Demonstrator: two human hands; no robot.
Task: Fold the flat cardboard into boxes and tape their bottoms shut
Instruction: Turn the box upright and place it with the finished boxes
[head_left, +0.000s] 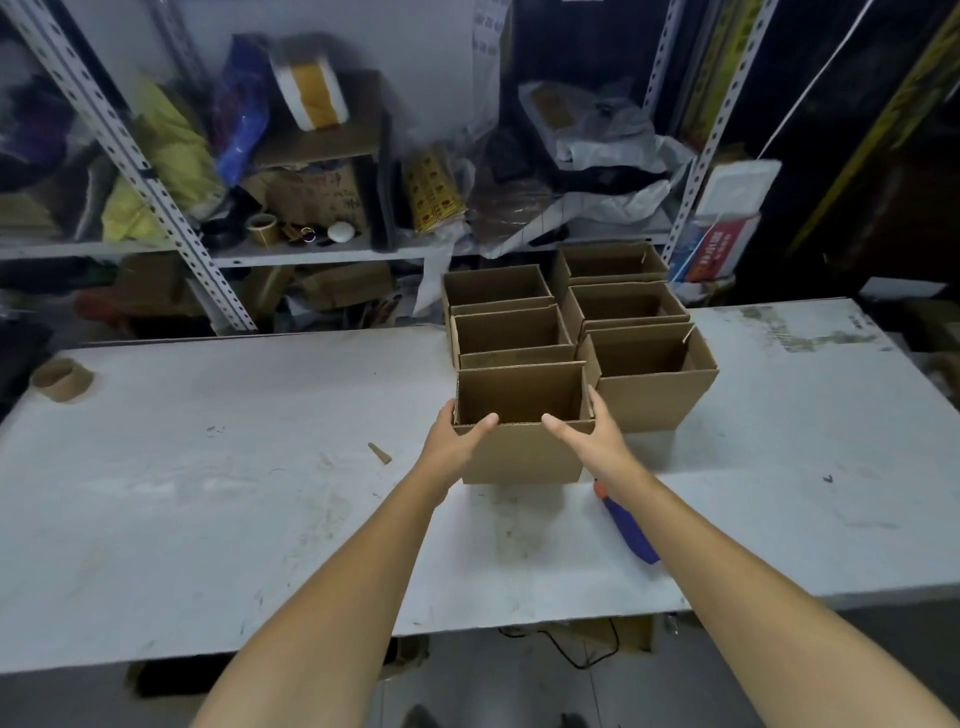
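Observation:
An open-topped brown cardboard box (524, 452) stands upright on the white table (208, 493), the nearest in a left-hand row of boxes. My left hand (457, 436) grips its left side, thumb hooked over the near rim. My right hand (592, 436) holds its right side, thumb lying along the near rim. Two more open boxes (506, 332) stand behind it. A second row of three open boxes (654, 395) stands just to the right.
A blue-handled tool with an orange tip (628, 530) lies on the table under my right forearm. An empty cardboard tape core (62, 379) sits at the far left. A small cardboard scrap (379, 453) lies mid-table. Cluttered metal shelves (311, 208) stand behind.

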